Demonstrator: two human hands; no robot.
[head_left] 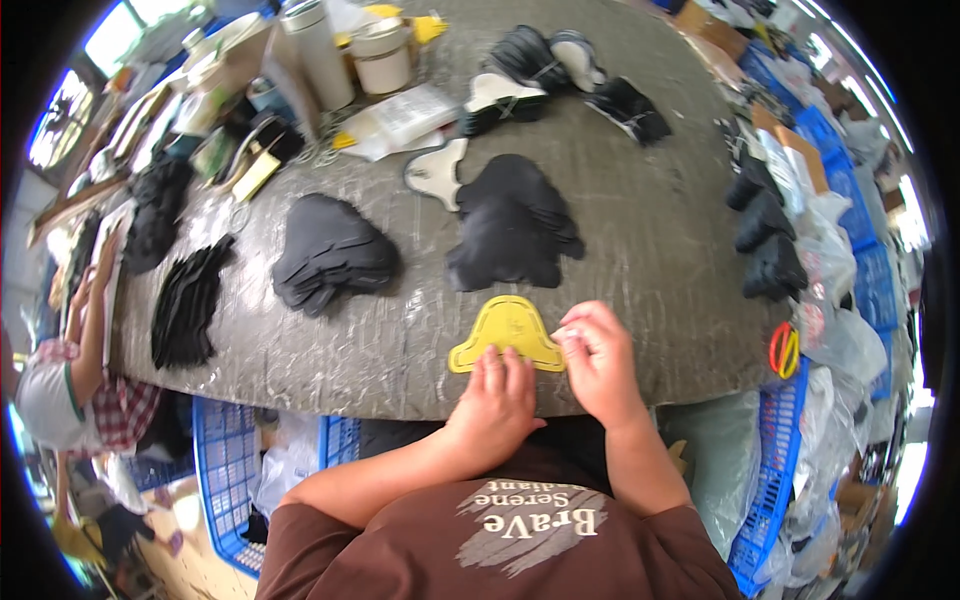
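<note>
A bell-shaped yellow template (510, 325) with slots near its edge lies flat on the table by the front edge. The stretched fingers of my left hand (495, 400) rest on its lower middle. Beside its right corner, my right hand (598, 360) is closed in a pinch around a small whitish thing too hidden to name. Just beyond the template sits a fanned stack of black cut pieces (515, 225). To the left of that is another pile of black shaped pieces (332, 252). A pale template (437, 175) touches the far stack's left side.
Tied black bundles (535, 62) lie at the back. Narrow black strips (190, 305) lie at left, near containers (382, 58). Yellow-and-red-handled scissors (784, 350) are by the right edge, below black bundles (772, 265). Blue baskets (225, 480) stand below; another person (85, 385) works at far left.
</note>
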